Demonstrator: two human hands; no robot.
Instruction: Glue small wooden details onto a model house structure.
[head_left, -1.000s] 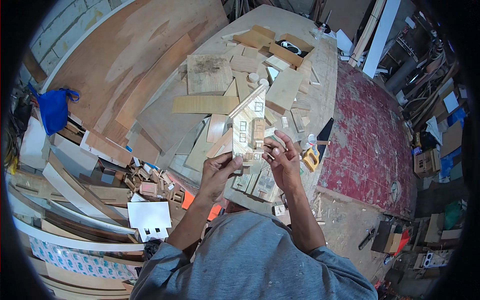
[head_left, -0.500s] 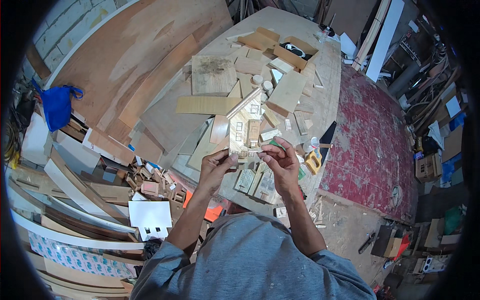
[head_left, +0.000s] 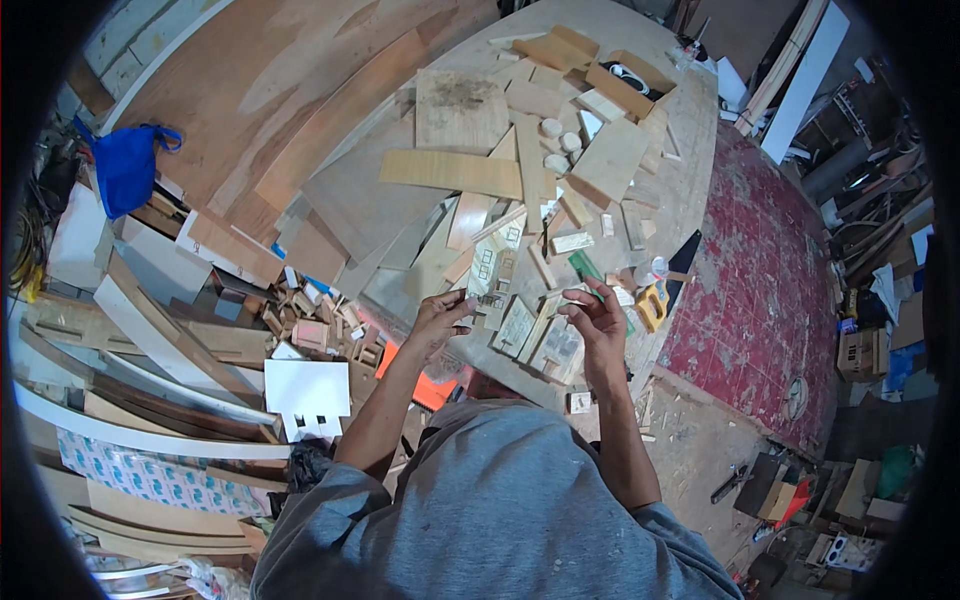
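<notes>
A small wooden model house front (head_left: 494,262), with little square window frames and a slanted roof strip, is gripped at its lower edge by my left hand (head_left: 437,325), thumb and fingers pinched on it. To its right and apart from it, my right hand (head_left: 603,328) is raised with thumb and index finger pressed together; what sits in the pinch is too small to make out. Behind that hand lies a green object (head_left: 584,265). Cut wood pieces (head_left: 515,325) rest on the bench just beyond my hands.
The workbench (head_left: 640,360) carries a wide board (head_left: 610,160), round wooden discs (head_left: 557,163), an open cardboard box (head_left: 640,90) and a yellow-handled saw (head_left: 653,306). Left are stacked panels and an offcut heap (head_left: 310,335); a red floor (head_left: 750,260) lies right.
My right hand has drawn away from the model house to the right. The model, still in my left hand, is turned more edge-on. The whole view has shifted a little.
</notes>
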